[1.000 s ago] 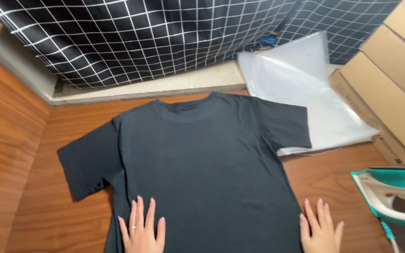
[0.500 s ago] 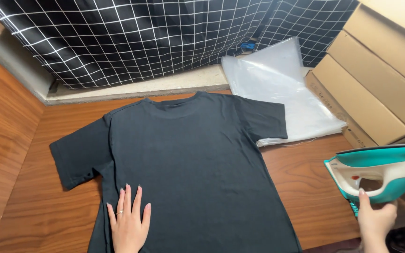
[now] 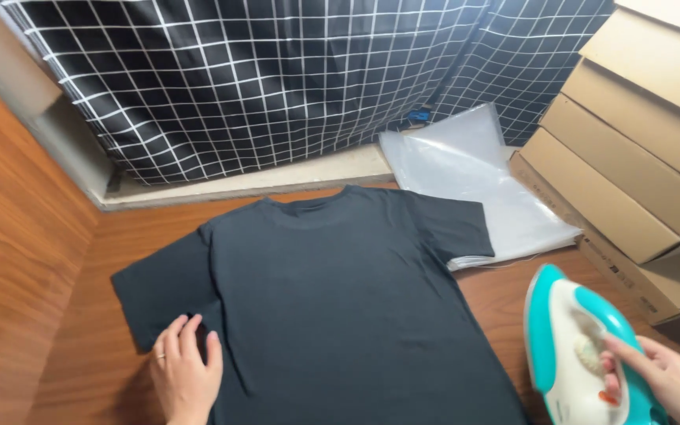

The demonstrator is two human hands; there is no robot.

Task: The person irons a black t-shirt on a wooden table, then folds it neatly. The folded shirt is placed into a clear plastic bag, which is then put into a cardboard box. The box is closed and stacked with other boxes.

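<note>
A black T-shirt (image 3: 340, 299) lies spread flat on a wooden table (image 3: 80, 330), neck toward the far side. My left hand (image 3: 186, 374) rests palm down near the shirt's left sleeve and armpit, fingers together. My right hand (image 3: 663, 382) grips the handle of a teal and white iron (image 3: 572, 354), held at the lower right, just beside the shirt's right edge.
A stack of clear plastic bags (image 3: 474, 185) lies at the back right, partly under the right sleeve. Brown cardboard boxes (image 3: 639, 149) are piled along the right. A black curtain with a white grid (image 3: 277, 79) hangs behind the table.
My right hand has taken hold of the iron and brought it leftward toward the shirt. My left hand has slid from the shirt's lower middle to the left sleeve area.
</note>
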